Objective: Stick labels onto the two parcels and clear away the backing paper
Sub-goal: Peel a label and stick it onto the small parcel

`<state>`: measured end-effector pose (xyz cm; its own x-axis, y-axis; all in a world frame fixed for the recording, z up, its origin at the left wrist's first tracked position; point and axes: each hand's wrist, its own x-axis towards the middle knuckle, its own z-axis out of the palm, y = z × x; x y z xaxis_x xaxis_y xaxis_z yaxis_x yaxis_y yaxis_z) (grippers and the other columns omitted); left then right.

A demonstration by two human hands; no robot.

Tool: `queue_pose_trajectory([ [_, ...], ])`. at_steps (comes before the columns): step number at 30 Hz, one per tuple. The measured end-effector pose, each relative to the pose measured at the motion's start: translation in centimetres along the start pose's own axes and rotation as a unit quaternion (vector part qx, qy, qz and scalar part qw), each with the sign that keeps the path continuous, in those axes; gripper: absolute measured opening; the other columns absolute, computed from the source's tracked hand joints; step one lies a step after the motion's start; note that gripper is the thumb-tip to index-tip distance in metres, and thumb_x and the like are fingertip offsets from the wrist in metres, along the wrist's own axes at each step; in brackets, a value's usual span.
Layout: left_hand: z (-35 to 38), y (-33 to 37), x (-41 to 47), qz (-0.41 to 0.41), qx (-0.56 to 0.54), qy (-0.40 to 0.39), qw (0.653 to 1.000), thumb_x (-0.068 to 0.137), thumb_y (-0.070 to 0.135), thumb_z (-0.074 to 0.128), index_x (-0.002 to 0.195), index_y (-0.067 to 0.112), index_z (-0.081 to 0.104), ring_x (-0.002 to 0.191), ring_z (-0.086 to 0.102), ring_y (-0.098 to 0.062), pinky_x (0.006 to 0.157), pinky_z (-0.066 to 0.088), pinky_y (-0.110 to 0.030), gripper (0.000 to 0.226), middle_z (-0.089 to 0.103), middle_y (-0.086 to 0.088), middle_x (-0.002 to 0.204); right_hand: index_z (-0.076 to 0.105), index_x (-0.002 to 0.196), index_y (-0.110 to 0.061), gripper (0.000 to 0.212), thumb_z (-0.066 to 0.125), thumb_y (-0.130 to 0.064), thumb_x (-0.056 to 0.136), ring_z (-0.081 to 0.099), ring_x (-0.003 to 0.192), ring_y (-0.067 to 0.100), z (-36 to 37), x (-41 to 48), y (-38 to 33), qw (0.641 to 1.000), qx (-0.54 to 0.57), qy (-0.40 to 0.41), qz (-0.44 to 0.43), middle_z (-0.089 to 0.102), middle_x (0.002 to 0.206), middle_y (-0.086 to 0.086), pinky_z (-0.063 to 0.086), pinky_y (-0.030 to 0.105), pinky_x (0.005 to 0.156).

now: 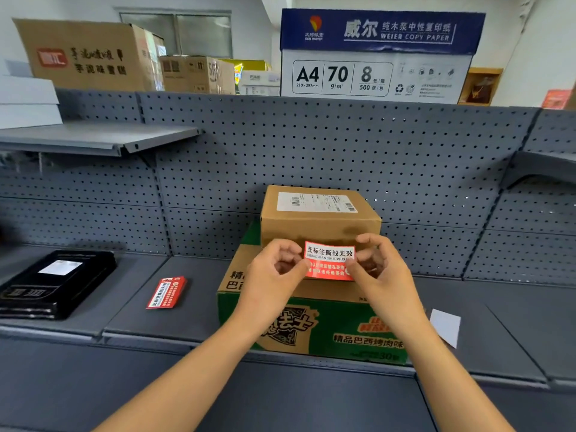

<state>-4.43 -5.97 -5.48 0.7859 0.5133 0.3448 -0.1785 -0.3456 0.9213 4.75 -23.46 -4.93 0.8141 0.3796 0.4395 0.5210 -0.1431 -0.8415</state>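
Observation:
A small brown parcel (321,222) with a white shipping label on top stands on a larger green and brown carton (327,328) on the grey shelf. My left hand (274,269) and my right hand (378,266) pinch the two side edges of a red and white label (329,260), held in front of the small parcel's front face, just above the carton's top. I cannot tell whether the label touches the parcel. A stack of the same red labels (166,292) lies on the shelf to the left. A white piece of backing paper (445,326) lies on the shelf to the right.
A black flat package (53,283) lies at the far left of the shelf (156,322). A grey pegboard wall (311,151) rises behind the parcels, with a small shelf (93,137) at upper left. Cardboard boxes and a copy-paper box (378,57) stand on top.

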Motion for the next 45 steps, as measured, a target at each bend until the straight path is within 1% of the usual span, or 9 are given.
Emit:
queue_pose_trajectory([
  [5,0.2,-0.3,0.1,0.001,0.019,0.019,1.0,0.092,0.022,0.074,0.105,0.031,0.068,0.093,0.067,0.0,0.083,0.054,-0.017,0.017,0.073,0.011,0.098,0.051,0.128,-0.037,0.041,0.071,-0.027,0.094,0.064,0.092,-0.011,0.4,0.1,0.4,0.998,-0.051,0.037,0.018,0.073,0.088,-0.025,0.049,0.017,0.076],
  [9,0.4,-0.6,-0.1,0.004,0.023,0.022,0.999,0.094,0.022,0.071,0.097,0.028,0.07,0.092,0.065,0.001,0.08,0.054,-0.015,0.007,0.073,0.011,0.097,0.062,0.116,-0.032,0.024,0.071,-0.033,0.093,0.067,0.095,-0.001,1.0,0.1,0.7,0.995,-0.05,0.074,0.051,0.075,0.087,-0.016,0.059,0.031,0.077],
  [14,0.8,-0.9,-0.3,0.007,0.018,0.025,1.0,0.095,0.024,0.07,0.092,0.029,0.068,0.09,0.065,-0.001,0.076,0.056,-0.019,0.006,0.072,0.011,0.094,0.063,0.09,-0.033,0.007,0.068,-0.034,0.095,0.064,0.092,0.0,1.6,0.1,0.3,0.993,-0.053,0.084,0.057,0.068,0.091,-0.017,0.051,0.02,0.07],
  [20,0.9,-1.0,-0.4,0.014,0.025,0.04,0.999,0.096,0.027,0.068,0.092,0.032,0.066,0.091,0.062,0.003,0.074,0.049,-0.012,0.007,0.068,0.013,0.097,0.06,0.09,-0.032,0.01,0.066,-0.029,0.097,0.061,0.09,0.007,2.3,0.3,0.4,0.994,-0.058,0.088,0.034,0.062,0.102,-0.009,0.05,0.022,0.074],
  [25,1.1,-1.4,0.1,0.014,0.048,0.064,0.997,0.093,0.032,0.071,0.09,0.03,0.067,0.093,0.06,-0.002,0.078,0.05,-0.015,0.005,0.063,0.009,0.1,0.061,0.088,-0.032,0.011,0.068,-0.028,0.096,0.066,0.086,0.006,2.4,0.3,0.2,0.994,-0.05,0.092,0.037,0.069,0.087,-0.011,0.055,0.022,0.072],
  [28,1.1,-1.3,0.8,0.001,0.053,0.069,0.996,0.094,0.034,0.07,0.087,0.027,0.067,0.084,0.061,-0.009,0.073,0.054,-0.023,0.01,0.064,0.007,0.085,0.06,0.095,-0.031,0.011,0.07,-0.027,0.095,0.065,0.085,0.003,2.4,0.5,-0.2,0.993,-0.062,0.101,0.029,0.068,0.086,-0.012,0.053,0.019,0.07],
  [33,1.4,-1.1,1.4,0.002,0.082,0.085,0.993,0.094,0.03,0.071,0.082,0.024,0.067,0.066,0.055,-0.003,0.057,0.045,-0.01,0.014,0.06,0.006,0.069,0.046,0.115,-0.033,0.035,0.072,-0.025,0.093,0.063,0.081,0.0,2.8,1.0,-0.2,0.992,-0.081,0.097,0.027,0.066,0.085,-0.008,0.044,0.012,0.062],
  [42,2.1,-1.6,2.2,0.002,0.093,0.094,0.991,0.093,0.034,0.072,0.081,0.026,0.066,0.057,0.051,-0.004,0.059,0.042,-0.017,0.016,0.058,0.003,0.06,0.046,0.095,-0.029,0.027,0.073,-0.028,0.092,0.063,0.083,0.01,3.3,1.6,1.1,0.983,-0.142,0.119,0.006,0.063,0.088,-0.009,0.056,0.035,0.071],
  [45,2.4,-1.7,2.3,-0.005,0.091,0.094,0.991,0.093,0.035,0.072,0.081,0.026,0.065,0.061,0.056,-0.007,0.06,0.046,-0.021,0.016,0.065,-0.002,0.065,0.045,0.094,-0.03,0.027,0.071,-0.032,0.093,0.063,0.084,0.011,3.4,1.8,1.1,0.979,-0.164,0.118,0.002,0.062,0.089,-0.01,0.055,0.035,0.07],
])
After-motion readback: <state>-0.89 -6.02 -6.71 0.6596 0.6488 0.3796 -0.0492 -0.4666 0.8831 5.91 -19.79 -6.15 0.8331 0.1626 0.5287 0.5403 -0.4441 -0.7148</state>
